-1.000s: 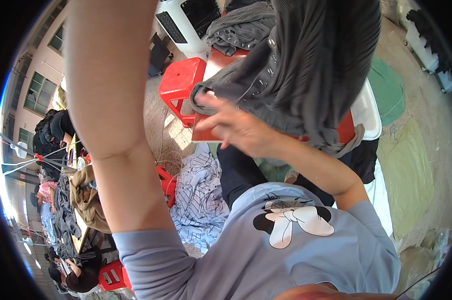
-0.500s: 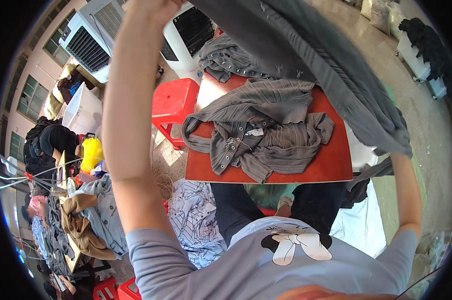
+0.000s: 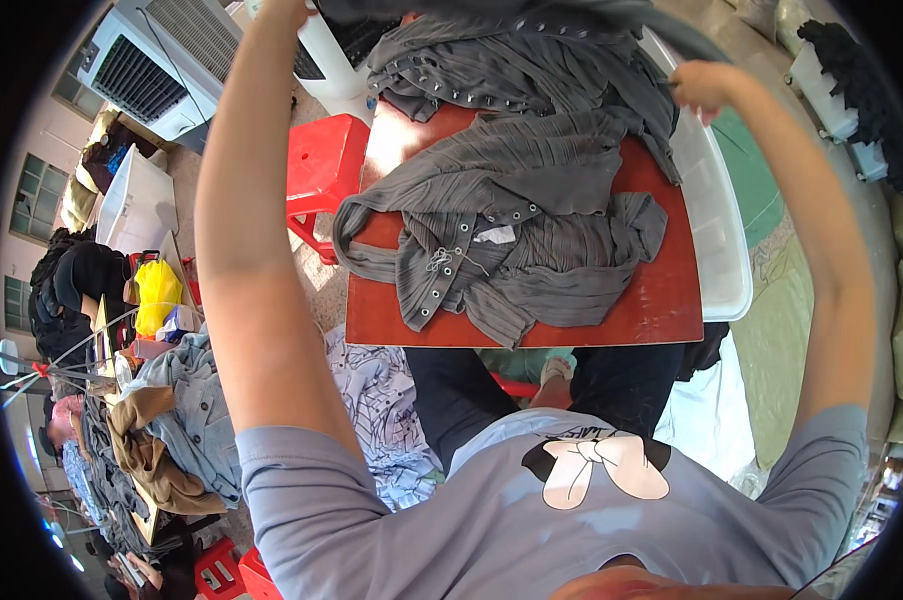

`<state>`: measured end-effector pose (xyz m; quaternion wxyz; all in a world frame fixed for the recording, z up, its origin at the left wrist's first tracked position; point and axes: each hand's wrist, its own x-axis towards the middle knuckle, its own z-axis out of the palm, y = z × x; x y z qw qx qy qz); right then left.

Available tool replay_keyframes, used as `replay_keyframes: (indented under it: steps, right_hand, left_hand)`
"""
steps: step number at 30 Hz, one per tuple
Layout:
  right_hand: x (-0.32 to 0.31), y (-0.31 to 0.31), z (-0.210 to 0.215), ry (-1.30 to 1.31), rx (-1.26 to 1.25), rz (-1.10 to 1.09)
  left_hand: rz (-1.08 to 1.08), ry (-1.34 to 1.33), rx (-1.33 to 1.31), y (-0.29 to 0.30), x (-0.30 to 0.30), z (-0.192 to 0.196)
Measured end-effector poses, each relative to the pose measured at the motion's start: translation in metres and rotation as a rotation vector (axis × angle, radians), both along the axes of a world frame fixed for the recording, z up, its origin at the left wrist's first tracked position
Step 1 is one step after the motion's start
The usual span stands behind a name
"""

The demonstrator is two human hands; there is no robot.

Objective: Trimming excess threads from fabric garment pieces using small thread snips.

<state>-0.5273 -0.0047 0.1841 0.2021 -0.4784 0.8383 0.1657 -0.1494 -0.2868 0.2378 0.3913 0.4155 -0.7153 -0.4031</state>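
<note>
A dark grey garment (image 3: 662, 22) is stretched in the air across the top of the view. My right hand (image 3: 702, 88) is closed on its right end, above the table's far right corner. At the top edge, my left hand (image 3: 292, 10) meets the other end; its fingers are mostly cut off by the frame. Below lies a grey ribbed top (image 3: 532, 270) with metal eyelets, a white label and a loose tangle of thread, spread on the red table (image 3: 662, 315). Behind it sits a pile of similar grey garments (image 3: 492, 65) with rows of eyelets.
A red stool (image 3: 324, 160) stands left of the table, with a white air cooler (image 3: 147, 70) beyond. Along the table's right side is a white plastic tub (image 3: 727, 250). Patterned cloth (image 3: 377, 400) hangs by my left leg. Farther left, people sit near a clothes-covered table (image 3: 172, 430).
My right hand has swung up and inward from the far right, taking the garment's end with it. The pile at the back is more exposed. My view has shifted slightly.
</note>
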Motion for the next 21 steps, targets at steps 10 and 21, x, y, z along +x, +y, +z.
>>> replay_keyframes:
  steps: [10,21]
  right_hand:
    - [0.124,0.058,-0.183,-0.296,-0.705,0.461]
    - [0.098,0.053,-0.152,-0.632,-1.498,-0.164]
  left_hand:
    - [-0.313,-0.565,-0.777,0.236,0.05,-0.219]
    - [-0.114,0.291,0.023,0.21,0.077,-0.147]
